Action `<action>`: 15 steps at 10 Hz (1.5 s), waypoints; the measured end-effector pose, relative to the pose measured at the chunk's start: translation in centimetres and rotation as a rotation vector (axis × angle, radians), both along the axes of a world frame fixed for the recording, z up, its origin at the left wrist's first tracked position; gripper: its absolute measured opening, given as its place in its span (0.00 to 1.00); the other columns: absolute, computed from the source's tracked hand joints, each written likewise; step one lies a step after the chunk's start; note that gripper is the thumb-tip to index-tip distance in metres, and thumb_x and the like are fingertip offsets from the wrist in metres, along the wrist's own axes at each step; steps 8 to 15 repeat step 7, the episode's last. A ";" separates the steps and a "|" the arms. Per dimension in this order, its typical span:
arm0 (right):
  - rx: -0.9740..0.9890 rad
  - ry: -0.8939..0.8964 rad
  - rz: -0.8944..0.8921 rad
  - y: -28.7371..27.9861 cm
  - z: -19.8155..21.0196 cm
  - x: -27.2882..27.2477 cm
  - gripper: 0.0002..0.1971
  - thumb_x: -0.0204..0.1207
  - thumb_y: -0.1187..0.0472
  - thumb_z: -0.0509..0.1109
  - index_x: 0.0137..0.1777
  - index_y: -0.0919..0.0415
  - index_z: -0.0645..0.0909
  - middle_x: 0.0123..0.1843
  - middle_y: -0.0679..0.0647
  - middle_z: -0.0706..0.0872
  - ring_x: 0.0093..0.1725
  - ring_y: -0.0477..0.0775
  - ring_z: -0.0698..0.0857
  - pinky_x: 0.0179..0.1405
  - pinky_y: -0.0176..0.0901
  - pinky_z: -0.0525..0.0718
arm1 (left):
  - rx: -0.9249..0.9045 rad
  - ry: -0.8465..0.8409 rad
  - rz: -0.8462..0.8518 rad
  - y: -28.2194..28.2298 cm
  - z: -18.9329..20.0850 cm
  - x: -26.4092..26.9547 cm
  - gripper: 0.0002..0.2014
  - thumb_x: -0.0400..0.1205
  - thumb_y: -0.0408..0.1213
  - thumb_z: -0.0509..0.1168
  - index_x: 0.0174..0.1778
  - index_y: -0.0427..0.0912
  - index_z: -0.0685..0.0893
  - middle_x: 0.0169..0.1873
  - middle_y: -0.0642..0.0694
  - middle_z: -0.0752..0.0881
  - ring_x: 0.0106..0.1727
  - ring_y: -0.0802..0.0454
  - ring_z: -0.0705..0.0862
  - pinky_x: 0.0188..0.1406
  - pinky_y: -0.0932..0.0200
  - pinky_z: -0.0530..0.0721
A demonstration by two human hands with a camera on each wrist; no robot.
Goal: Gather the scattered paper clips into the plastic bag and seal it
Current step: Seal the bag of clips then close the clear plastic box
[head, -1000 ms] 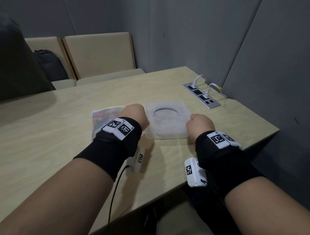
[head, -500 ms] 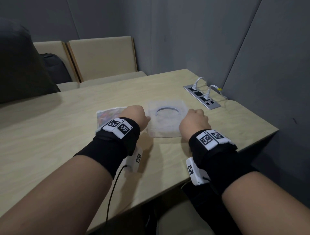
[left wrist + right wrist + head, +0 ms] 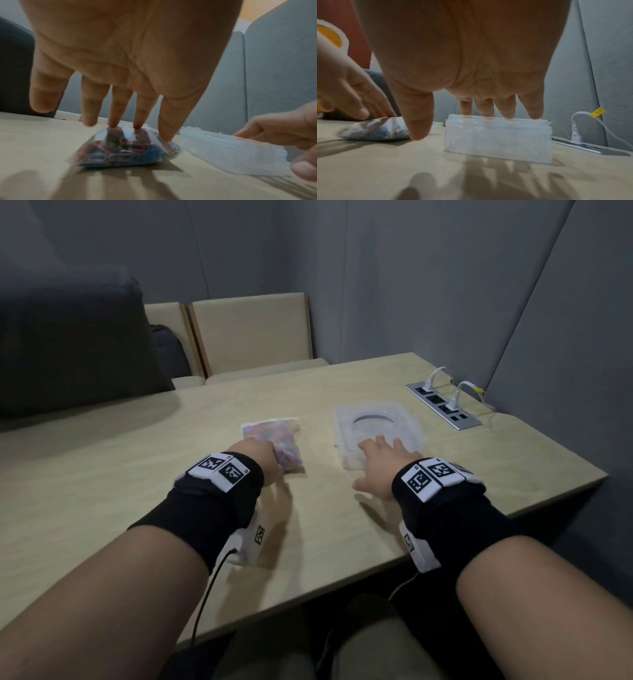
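- The left hand [image 3: 123, 54] is spread, its straight fingertips [image 3: 167, 136] pressing down on the small clear plastic bag [image 3: 123, 150] stuffed with red and blue paper clips [image 3: 133, 146].
- The right hand [image 3: 471, 54] is released too, fingers [image 3: 530, 108] extended onto the top of a translucent rectangular plastic box [image 3: 498, 139], thumb hanging beside it.
- Bag and box sit near each other, apart, on the pale wooden table [image 3: 102, 481].
- A metal socket strip [image 3: 442, 409] with white plugs lies beyond the box.
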State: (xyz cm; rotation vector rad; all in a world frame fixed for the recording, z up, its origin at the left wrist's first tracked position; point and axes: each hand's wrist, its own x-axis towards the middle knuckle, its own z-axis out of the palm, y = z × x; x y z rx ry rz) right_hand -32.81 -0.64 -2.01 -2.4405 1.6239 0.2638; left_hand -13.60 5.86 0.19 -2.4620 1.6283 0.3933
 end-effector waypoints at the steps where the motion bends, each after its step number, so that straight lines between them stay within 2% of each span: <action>1: 0.020 -0.018 -0.010 -1.0 0.2 0.2 0.33 0.77 0.55 0.64 0.81 0.50 0.58 0.84 0.54 0.57 0.81 0.65 0.58 0.73 0.67 0.69 | 0.047 -0.049 -0.047 0.4 -0.2 0.2 0.22 0.88 0.44 0.55 0.79 0.45 0.68 0.76 0.41 0.73 0.74 0.42 0.74 0.67 0.56 0.72; 2: 0.024 -0.031 -0.009 -2.0 0.5 0.3 0.30 0.78 0.60 0.62 0.80 0.51 0.59 0.81 0.55 0.61 0.80 0.64 0.60 0.72 0.64 0.70 | 0.016 -0.095 -0.091 0.5 -0.6 0.9 0.22 0.85 0.46 0.59 0.76 0.47 0.73 0.70 0.41 0.80 0.67 0.42 0.80 0.59 0.55 0.78; 3: 0.048 -0.018 -0.008 -3.1 0.7 0.7 0.29 0.77 0.62 0.60 0.79 0.52 0.60 0.79 0.55 0.63 0.78 0.64 0.63 0.70 0.62 0.71 | 0.000 -0.070 -0.100 -0.1 -0.9 2.1 0.22 0.84 0.47 0.59 0.75 0.50 0.74 0.69 0.43 0.81 0.66 0.43 0.81 0.58 0.55 0.78; 4: 0.070 0.038 0.001 -4.5 1.0 1.1 0.29 0.77 0.62 0.59 0.79 0.51 0.60 0.79 0.55 0.62 0.77 0.64 0.64 0.70 0.63 0.71 | -0.039 -0.036 -0.133 -0.9 -0.9 3.3 0.17 0.83 0.50 0.59 0.67 0.53 0.80 0.63 0.47 0.84 0.56 0.47 0.81 0.49 0.58 0.76; 5: 0.122 0.156 0.004 -5.5 2.0 1.9 0.29 0.77 0.59 0.61 0.78 0.51 0.59 0.80 0.55 0.61 0.75 0.66 0.68 0.70 0.63 0.73 | -0.014 0.057 -0.113 -1.8 -0.8 4.6 0.16 0.82 0.53 0.60 0.64 0.56 0.82 0.59 0.49 0.85 0.49 0.52 0.77 0.49 0.60 0.74; 6: 0.160 0.233 0.012 -7.1 4.7 3.1 0.33 0.75 0.50 0.64 0.80 0.52 0.60 0.79 0.57 0.66 0.72 0.66 0.75 0.69 0.60 0.76 | -0.018 0.153 -0.082 -3.0 0.7 6.1 0.15 0.81 0.53 0.62 0.62 0.58 0.84 0.60 0.51 0.85 0.52 0.53 0.79 0.55 0.60 0.77; 7: 0.110 0.068 0.041 -8.1 9.4 3.6 0.31 0.78 0.47 0.63 0.80 0.52 0.62 0.79 0.56 0.69 0.73 0.62 0.74 0.71 0.57 0.75 | -0.010 0.177 -0.039 -1.9 2.0 7.7 0.17 0.81 0.55 0.62 0.64 0.58 0.82 0.61 0.51 0.85 0.59 0.51 0.83 0.59 0.59 0.78; 15: 0.110 0.068 0.041 -8.1 9.4 3.6 0.31 0.78 0.47 0.63 0.80 0.52 0.62 0.79 0.56 0.69 0.73 0.62 0.74 0.71 0.57 0.75 | -0.010 0.177 -0.039 -1.9 2.0 7.7 0.17 0.81 0.55 0.62 0.64 0.58 0.82 0.61 0.51 0.85 0.59 0.51 0.83 0.59 0.59 0.78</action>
